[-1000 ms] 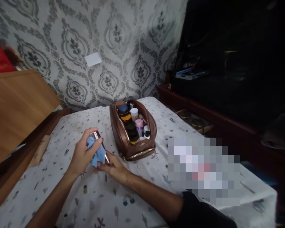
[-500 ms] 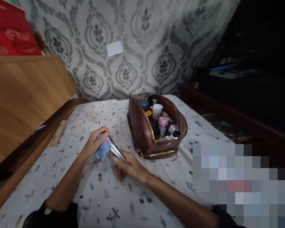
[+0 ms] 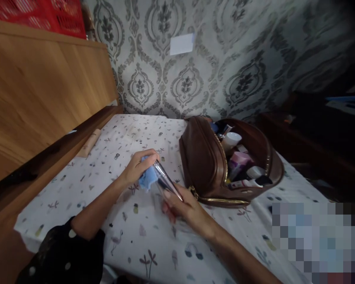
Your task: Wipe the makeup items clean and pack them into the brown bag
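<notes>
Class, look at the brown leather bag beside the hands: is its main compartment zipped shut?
No, the brown leather bag gapes open, showing a white-capped container inside.

Patterned cloth (image 3: 130,136) is lying open left of the brown bag (image 3: 204,157), whose upright side wall is blocking any low rightward pass.

Dim, cool, uneven light; source not visible. Patterned wallpaper (image 3: 186,85) reads palest toward the middle, right side and upper right corner sunk in near-black, detail lost; bright glints on the shiny tube (image 3: 168,180), soft sheen on the brown bag (image 3: 201,157). Slight smear at the right hand's fingers (image 3: 185,205), wide-angle stretch toward the edges, lower right blocked out by coarse pixelation.
</notes>
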A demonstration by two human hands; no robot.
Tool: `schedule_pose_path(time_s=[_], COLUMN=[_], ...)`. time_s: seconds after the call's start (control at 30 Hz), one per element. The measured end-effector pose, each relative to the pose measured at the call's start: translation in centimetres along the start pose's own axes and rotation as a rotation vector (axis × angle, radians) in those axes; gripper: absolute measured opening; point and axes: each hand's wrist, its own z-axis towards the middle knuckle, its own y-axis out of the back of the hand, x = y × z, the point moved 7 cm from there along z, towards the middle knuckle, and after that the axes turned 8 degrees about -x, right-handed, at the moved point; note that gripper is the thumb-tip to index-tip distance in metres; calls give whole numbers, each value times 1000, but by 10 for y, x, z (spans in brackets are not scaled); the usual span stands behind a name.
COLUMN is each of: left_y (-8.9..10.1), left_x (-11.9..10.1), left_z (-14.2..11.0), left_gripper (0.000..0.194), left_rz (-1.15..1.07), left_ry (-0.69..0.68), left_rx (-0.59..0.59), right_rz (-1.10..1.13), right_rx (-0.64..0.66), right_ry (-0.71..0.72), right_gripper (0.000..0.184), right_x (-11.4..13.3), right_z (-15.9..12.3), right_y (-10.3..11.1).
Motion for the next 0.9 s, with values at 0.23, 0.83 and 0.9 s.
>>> schedule_pose_path(time_s=[0.23, 0.83, 0.9], left_y=[-2, -3, -4], left_x=[-4, 15, 10], left_z=[-2, 0, -2], left_gripper=[37, 53, 47], left_rz=[-6, -254, -227], left_ry=[-4, 148, 117], left_rx=[-6, -137, -145], right_rz=[-560, 699, 644], right_rx=[-260, 104, 91], right_ry=[296, -387, -371], right_gripper=[31, 55, 59], right_x=[20, -17, -18], right_z=[-5, -5, -5], right_y=[14, -20, -18])
